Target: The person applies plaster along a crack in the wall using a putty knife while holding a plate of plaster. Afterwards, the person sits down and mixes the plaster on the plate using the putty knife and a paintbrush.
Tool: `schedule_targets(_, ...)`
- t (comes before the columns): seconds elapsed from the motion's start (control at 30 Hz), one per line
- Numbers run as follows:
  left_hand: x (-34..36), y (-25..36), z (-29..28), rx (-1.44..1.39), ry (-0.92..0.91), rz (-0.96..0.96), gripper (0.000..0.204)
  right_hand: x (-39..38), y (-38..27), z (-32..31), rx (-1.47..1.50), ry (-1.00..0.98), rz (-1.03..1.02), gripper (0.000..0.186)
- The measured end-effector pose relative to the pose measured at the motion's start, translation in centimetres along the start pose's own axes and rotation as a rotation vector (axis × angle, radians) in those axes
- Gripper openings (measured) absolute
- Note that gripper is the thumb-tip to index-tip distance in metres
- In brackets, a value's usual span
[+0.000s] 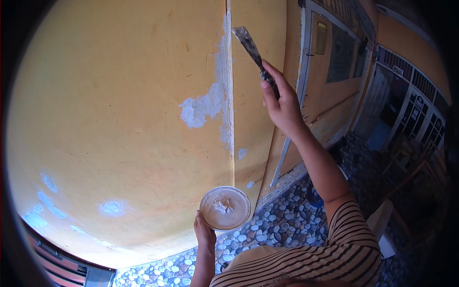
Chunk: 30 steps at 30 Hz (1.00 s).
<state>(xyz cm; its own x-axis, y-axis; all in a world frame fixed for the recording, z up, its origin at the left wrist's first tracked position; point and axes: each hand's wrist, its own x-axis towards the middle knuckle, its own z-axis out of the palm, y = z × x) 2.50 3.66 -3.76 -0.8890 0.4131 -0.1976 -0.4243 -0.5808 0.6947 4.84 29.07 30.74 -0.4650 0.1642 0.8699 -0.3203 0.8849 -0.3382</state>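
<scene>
Raised beside the wall corner, my right hand point(282, 100) is closed round the handle of a putty knife point(249, 45). The knife's flat, smeared blade points up and to the left, in front of the yellow wall. Low in the middle, my left hand point(204, 230) grips the rim of a round, shallow bowl point(206, 221). A lump of whitish putty point(223, 204) lies in the bowl. Grey-white patches of filler point(203, 109) cover part of the yellow wall point(119, 95) left of the corner edge point(230, 86).
Smaller pale patches point(111, 206) mark the lower left wall. A pebble-patterned floor point(267, 229) runs below. To the right are a door frame point(302, 62), a window, and a doorway with a barred gate point(418, 112). Wooden furniture point(411, 158) stands at far right; red slats point(57, 263) show lower left.
</scene>
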Motion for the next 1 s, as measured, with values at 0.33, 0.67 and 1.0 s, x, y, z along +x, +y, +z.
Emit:
schedule_targets(0.33, -0.1, -1.1, -0.6, -0.021, 0.036, -0.006, 0.045, 15.8, 2.4, -7.2, -0.852, 0.043, -0.710, 0.041)
schedule_targets(0.67, 0.6, -1.6, -0.1, -0.031, 0.057, -0.022, 0.046, 21.4, -1.0, -9.2, -1.104, -0.154, -0.630, 0.034)
schedule_targets(1.0, -0.3, -1.7, -0.7, 0.007, 0.060, -0.041, 0.046, 20.7, -4.9, -14.4, -1.240, -0.182, -0.689, 0.034)
